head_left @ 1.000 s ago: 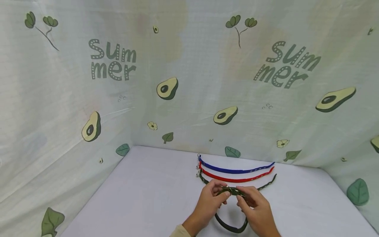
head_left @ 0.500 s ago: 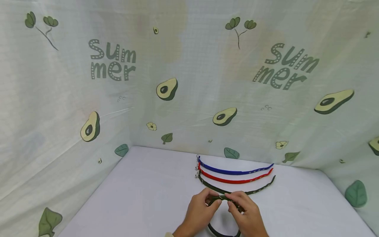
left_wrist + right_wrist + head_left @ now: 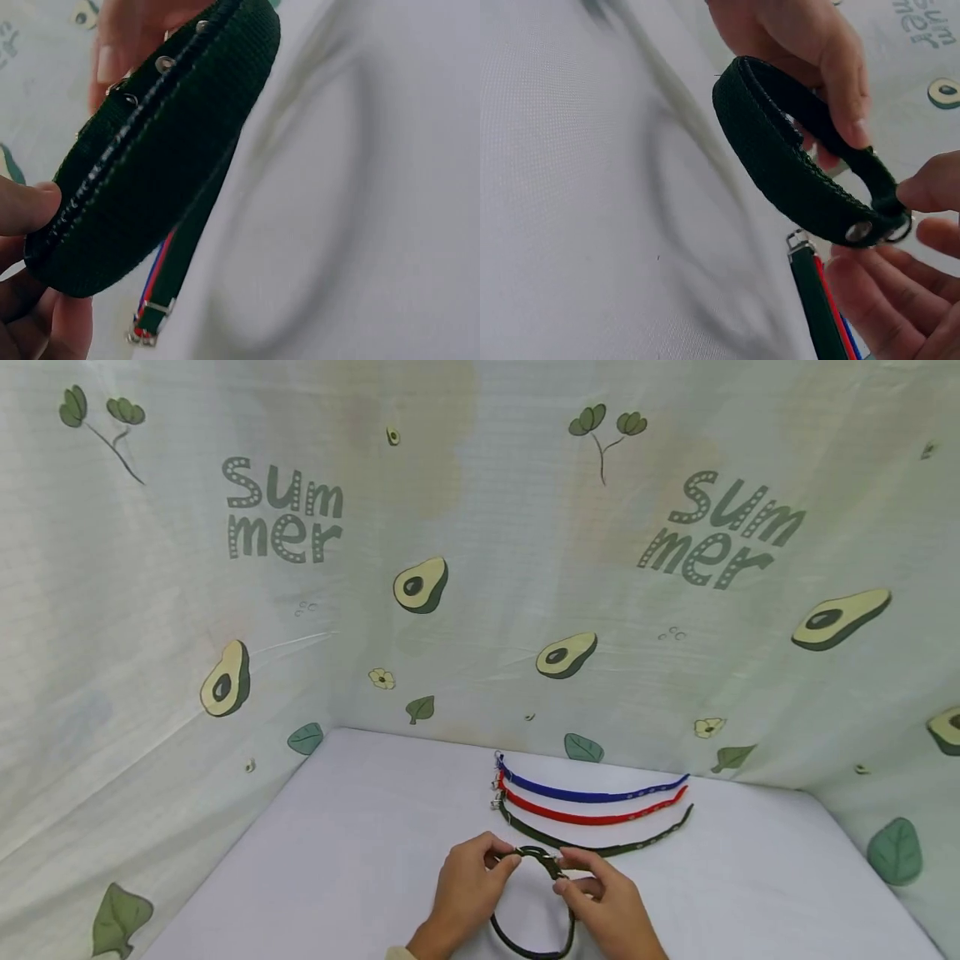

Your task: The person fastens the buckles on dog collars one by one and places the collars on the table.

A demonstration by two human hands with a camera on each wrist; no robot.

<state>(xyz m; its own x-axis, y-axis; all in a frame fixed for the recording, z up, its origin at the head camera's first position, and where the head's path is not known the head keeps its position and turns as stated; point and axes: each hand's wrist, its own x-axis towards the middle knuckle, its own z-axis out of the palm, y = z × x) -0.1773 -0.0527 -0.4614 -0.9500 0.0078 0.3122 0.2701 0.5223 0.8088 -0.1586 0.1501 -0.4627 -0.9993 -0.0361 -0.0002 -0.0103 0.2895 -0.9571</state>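
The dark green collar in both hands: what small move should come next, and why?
Perhaps steady the looped collar with the left grip while the right grip works at the metal ring: that ring sits right beside it, and the blue strap, red strap and other green strap lie opened out, unlike this loop.

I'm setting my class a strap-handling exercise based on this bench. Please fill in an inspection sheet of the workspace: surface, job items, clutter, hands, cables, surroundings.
Surface: white work surface.
Job's things: dark green looped strap, with metal-ringed holes; whether it is fastened, cannot tell.
Clutter: blue strap, red strap and dark green flat strap, laid in a row beyond the hands.
Grippers: left hand and right hand both pinch the looped strap.
Cables: nothing seen.
Surroundings: pale cloth printed with avocados, leaves and "summer".
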